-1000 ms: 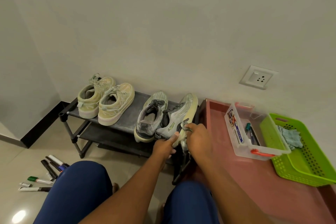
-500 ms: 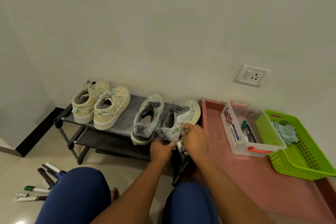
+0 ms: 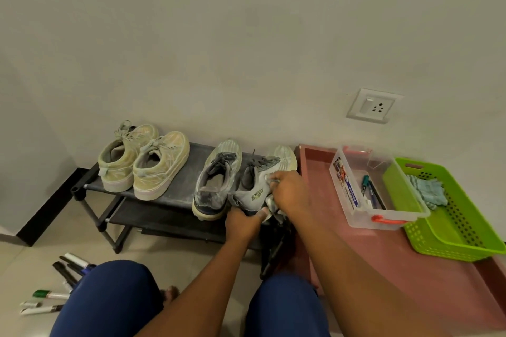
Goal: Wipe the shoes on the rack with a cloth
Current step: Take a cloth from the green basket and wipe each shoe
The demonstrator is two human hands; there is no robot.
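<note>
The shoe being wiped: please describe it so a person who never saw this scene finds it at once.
Find the black shoe rack against the wall. On its top shelf, the grey shoe stands at the right end, beside the pink tray. Unlike its three neighbours, both hands are on it.

The rack [image 3: 175, 194] is a low black two-shelf frame against the wall, and four shoes stand on its top shelf with toes to the wall: a pale yellow-green pair [image 3: 145, 161] at the left, side by side and touching, and a grey pair at the right. The left grey shoe [image 3: 216, 180] sits flat with its heel over the near edge, while the right grey shoe [image 3: 260, 180], just beside it, has a green logo on its heel. A crumpled grey-white cloth [image 3: 273, 204] is pressed against that shoe's right heel side.
</note>
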